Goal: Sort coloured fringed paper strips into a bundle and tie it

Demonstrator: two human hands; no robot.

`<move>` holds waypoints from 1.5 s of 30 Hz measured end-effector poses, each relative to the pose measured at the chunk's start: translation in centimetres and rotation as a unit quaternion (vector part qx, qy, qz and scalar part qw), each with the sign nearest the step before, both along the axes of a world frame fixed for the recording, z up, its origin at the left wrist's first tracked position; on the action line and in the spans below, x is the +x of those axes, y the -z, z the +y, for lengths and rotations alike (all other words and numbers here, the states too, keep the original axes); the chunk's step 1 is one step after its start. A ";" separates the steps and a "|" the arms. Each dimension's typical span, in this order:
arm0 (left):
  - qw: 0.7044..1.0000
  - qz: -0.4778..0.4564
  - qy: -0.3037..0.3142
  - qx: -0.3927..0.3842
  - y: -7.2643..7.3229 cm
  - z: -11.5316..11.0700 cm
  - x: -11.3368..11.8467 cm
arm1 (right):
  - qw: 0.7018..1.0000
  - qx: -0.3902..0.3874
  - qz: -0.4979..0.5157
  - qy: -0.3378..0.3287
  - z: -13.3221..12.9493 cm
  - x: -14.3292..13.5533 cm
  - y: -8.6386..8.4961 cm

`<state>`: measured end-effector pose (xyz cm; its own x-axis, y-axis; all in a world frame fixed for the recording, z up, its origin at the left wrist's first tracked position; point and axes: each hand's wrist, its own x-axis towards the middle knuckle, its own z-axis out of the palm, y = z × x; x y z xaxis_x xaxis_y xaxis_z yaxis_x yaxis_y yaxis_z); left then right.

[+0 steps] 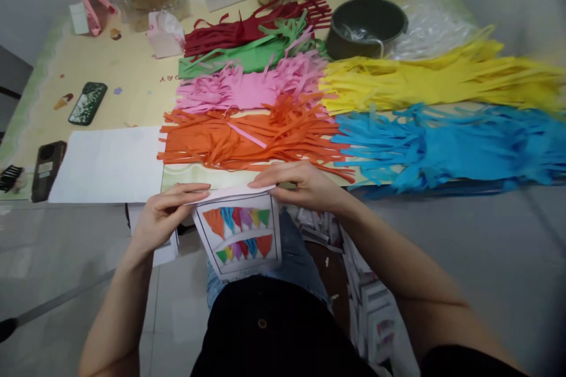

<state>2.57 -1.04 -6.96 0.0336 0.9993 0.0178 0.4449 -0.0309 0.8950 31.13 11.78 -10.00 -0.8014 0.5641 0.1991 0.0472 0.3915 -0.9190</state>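
Between my two hands is a white printed sheet (241, 250) with pictures of coloured tassel garlands, hanging down over my lap. Its upper edge is folded over. My left hand (170, 212) pinches the left end of that fold, thumb below and fingers on top. At the right end, my right hand (300, 184) grips the fold the same way. Just beyond my hands lies a stack of orange fringed tissue paper (194, 138), with pink fringed paper (252, 91) behind it. A blank white sheet stack (110, 162) lies left of the orange paper.
Blue (464, 147) and yellow fringed paper (424, 82) cover the table's right side. Farther back are green (252, 56) and red fringed paper (221, 38) and a dark bucket (367, 23). Two phones lie left, one green-patterned (88, 103), one dark (48, 171). Printed sheets (375, 306) stand piled below right.
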 end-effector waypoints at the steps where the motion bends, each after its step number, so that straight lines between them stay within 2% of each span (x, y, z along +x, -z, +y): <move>1: 1.000 0.005 0.015 0.001 -0.1 0.0 0.0 | 1.000 -0.003 -0.001 -0.008 0.0 0.0 -0.1; 3: 1.000 0.004 0.016 0.001 -0.3 -0.1 0.2 | 1.000 -0.010 -0.010 -0.001 -0.1 0.0 -0.4; 7: 0.998 0.010 -0.053 -0.012 -0.3 -0.1 0.8 | 0.998 -0.003 -0.048 0.039 -0.4 -0.4 -1.0; 10: 0.996 0.031 -0.075 -0.033 -0.5 -0.1 1.2 | 0.997 -0.009 -0.062 0.053 -0.5 -0.6 -1.3; 16: 0.995 0.041 -0.064 -0.063 -1.7 0.3 1.1 | 0.994 -0.063 -0.069 0.065 -0.5 -0.6 -1.8; 24: 0.981 -0.067 -0.039 -0.179 -2.2 0.9 0.5 | 0.994 -0.076 -0.067 0.043 -0.5 -0.3 -2.4; 27: 0.974 -0.081 -0.043 -0.209 -2.4 1.0 0.5 | 0.994 -0.079 -0.072 0.034 -0.5 -0.1 -2.5; 32: 0.985 -0.030 -0.040 -0.167 -2.9 0.3 1.3 | 0.995 -0.056 -0.054 0.055 -0.9 0.0 -1.8; 36: 0.988 0.000 -0.031 -0.150 -2.8 -0.3 1.6 | 0.995 -0.065 -0.058 0.055 -0.8 0.1 -1.3; 43: 0.986 -0.047 -0.066 -0.148 -2.3 -0.6 1.8 | 0.994 -0.076 -0.066 0.036 -0.5 0.1 -0.7; 45: 0.984 -0.054 -0.059 -0.160 -2.4 -0.5 1.5 | 0.994 -0.073 -0.069 0.041 -0.5 0.1 -0.6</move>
<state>4.08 -1.51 -4.59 -0.0673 0.9513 -0.3009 0.3300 0.3059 0.8931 31.28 11.25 -9.39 -0.7656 0.6433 0.0011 0.2034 0.2437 -0.9483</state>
